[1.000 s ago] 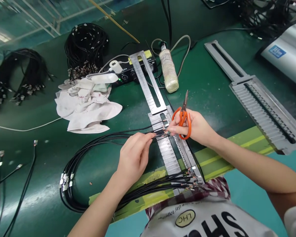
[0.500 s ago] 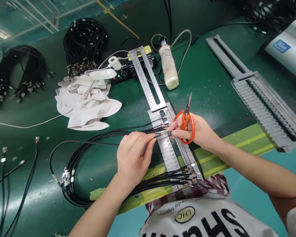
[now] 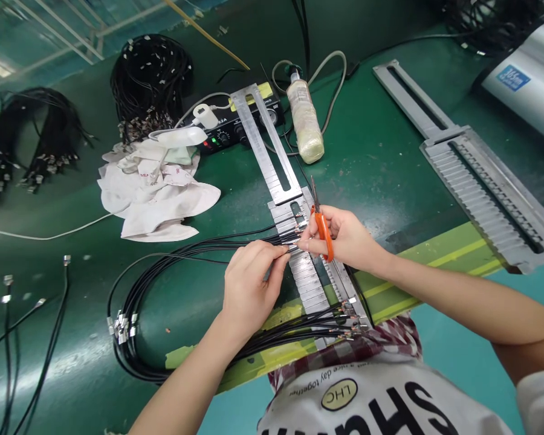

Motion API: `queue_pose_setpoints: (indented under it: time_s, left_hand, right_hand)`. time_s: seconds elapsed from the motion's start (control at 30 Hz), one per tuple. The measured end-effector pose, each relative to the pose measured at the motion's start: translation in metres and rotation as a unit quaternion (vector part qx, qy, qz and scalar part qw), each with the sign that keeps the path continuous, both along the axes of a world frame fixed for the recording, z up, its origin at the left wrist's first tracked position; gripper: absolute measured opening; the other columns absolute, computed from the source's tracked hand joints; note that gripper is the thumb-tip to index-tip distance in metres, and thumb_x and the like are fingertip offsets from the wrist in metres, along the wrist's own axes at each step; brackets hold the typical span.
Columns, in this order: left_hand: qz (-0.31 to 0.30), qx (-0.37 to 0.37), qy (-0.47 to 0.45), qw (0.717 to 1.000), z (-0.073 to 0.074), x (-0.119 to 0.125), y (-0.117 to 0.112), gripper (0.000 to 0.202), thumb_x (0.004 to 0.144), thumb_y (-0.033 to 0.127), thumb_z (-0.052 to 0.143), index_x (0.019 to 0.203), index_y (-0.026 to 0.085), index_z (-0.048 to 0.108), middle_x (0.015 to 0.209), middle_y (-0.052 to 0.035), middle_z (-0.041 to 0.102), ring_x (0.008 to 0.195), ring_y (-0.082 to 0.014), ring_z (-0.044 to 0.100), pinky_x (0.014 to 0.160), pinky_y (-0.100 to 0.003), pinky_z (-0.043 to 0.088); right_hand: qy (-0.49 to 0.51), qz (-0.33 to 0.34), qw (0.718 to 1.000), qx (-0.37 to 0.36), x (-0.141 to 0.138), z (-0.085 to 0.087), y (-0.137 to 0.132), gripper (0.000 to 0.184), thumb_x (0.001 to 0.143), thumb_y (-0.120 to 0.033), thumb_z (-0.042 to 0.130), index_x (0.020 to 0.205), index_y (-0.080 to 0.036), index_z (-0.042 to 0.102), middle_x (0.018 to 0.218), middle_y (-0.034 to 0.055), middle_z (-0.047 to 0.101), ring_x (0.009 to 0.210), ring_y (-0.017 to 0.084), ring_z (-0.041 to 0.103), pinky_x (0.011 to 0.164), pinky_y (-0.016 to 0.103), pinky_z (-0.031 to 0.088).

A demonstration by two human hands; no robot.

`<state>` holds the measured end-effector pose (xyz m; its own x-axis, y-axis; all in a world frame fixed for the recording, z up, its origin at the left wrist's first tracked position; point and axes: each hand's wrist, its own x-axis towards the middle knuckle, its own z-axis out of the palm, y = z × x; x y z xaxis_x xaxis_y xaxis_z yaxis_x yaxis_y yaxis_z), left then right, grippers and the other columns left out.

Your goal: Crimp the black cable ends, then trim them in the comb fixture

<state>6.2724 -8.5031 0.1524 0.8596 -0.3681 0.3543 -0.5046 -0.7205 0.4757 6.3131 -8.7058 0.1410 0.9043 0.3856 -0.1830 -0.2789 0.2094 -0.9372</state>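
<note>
Thumb and forefinger of my left hand [image 3: 250, 287] are pinched on a thin black cable close to its stripped end. My right hand [image 3: 351, 238] is closed around small scissors [image 3: 324, 234] with orange handles, blades pointing away from me. The tips of its thumb and forefinger meet at the cable's end, right beside my left fingertips. Beneath both hands lies a slotted metal fixture [image 3: 309, 284] with several cable ends laid across it. From there a looped bundle of black cables [image 3: 136, 293] curves left, and its other ends [image 3: 294, 331] rest on the fixture's near part.
Beyond my hands stand a black control box [image 3: 226, 130] and a wrapped bottle [image 3: 306, 121]. White cloths [image 3: 158, 193] lie at left, near coiled cables [image 3: 149, 78]. A second metal fixture [image 3: 480, 181] sits at right beside a silver machine [image 3: 530, 84].
My right hand has shifted left towards my left fingertips, and the scissors have turned more edge-on. My left hand has moved slightly right, drawing the loose cable loop along.
</note>
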Motion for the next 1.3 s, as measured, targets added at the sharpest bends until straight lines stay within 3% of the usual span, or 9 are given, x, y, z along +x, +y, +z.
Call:
queue_pose_setpoints:
  time_s: [0.33, 0.53, 0.63, 0.83, 1.07, 1.3]
  left_hand:
    - [0.057, -0.065, 0.003, 0.996, -0.011, 0.01, -0.004, 0.01, 0.088, 0.016, 0.066, 0.098, 0.019, 0.067, 0.086, -0.0029, 0.067, 0.075, -0.0133, 0.061, 0.068, -0.027, 0.05]
    - [0.055, -0.074, 0.018, 0.996, -0.013, 0.015, -0.006, 0.011, 0.087, 0.016, 0.066, 0.098, 0.019, 0.068, 0.084, -0.0024, 0.066, 0.071, -0.0121, 0.058, 0.065, -0.026, 0.048]
    - [0.051, -0.085, 0.032, 0.995, -0.014, 0.019, -0.008, 0.01, 0.087, 0.015, 0.066, 0.096, 0.018, 0.068, 0.084, -0.0025, 0.065, 0.071, -0.012, 0.058, 0.064, -0.025, 0.048]
    - [0.088, -0.111, 0.068, 0.988, -0.014, 0.032, -0.002, 0.006, 0.087, 0.018, 0.067, 0.092, 0.019, 0.069, 0.081, -0.0014, 0.064, 0.067, -0.0108, 0.054, 0.06, -0.024, 0.046]
    - [0.094, -0.126, 0.085, 0.984, -0.017, 0.042, 0.003, 0.005, 0.088, 0.021, 0.066, 0.09, 0.02, 0.07, 0.081, -0.0015, 0.065, 0.067, -0.0113, 0.055, 0.061, -0.025, 0.046]
    - [0.091, -0.14, 0.099, 0.981, -0.017, 0.047, 0.002, 0.005, 0.086, 0.018, 0.067, 0.09, 0.019, 0.07, 0.082, -0.0014, 0.066, 0.07, -0.0115, 0.056, 0.062, -0.025, 0.047]
  right_hand:
    - [0.06, 0.003, 0.997, 0.04, 0.003, -0.013, 0.0, 0.041, 0.062, -0.026, 0.088, 0.08, -0.02, 0.051, 0.075, -0.0014, 0.068, 0.065, 0.012, 0.065, 0.059, 0.024, 0.053]
    - [0.043, -0.027, 0.998, 0.036, 0.009, -0.013, -0.001, 0.044, 0.057, -0.026, 0.091, 0.079, -0.02, 0.053, 0.078, -0.0014, 0.068, 0.071, 0.013, 0.067, 0.067, 0.026, 0.056]
    - [0.047, -0.039, 0.997, 0.052, 0.013, -0.016, 0.001, 0.047, 0.054, -0.026, 0.092, 0.078, -0.02, 0.053, 0.076, -0.0029, 0.066, 0.066, 0.012, 0.065, 0.061, 0.025, 0.054]
    - [0.048, -0.019, 0.998, 0.035, 0.019, -0.019, -0.003, 0.043, 0.061, -0.025, 0.089, 0.08, -0.02, 0.051, 0.077, -0.0003, 0.071, 0.071, 0.015, 0.068, 0.068, 0.029, 0.056]
    - [0.025, -0.033, 0.999, -0.013, 0.031, -0.024, -0.025, 0.037, 0.069, -0.03, 0.086, 0.083, -0.02, 0.052, 0.077, 0.0003, 0.071, 0.067, 0.015, 0.065, 0.064, 0.03, 0.055]
    - [0.028, -0.051, 0.998, -0.014, 0.034, -0.034, -0.028, 0.032, 0.074, -0.031, 0.083, 0.084, -0.021, 0.053, 0.074, -0.0007, 0.069, 0.066, 0.015, 0.066, 0.057, 0.028, 0.052]
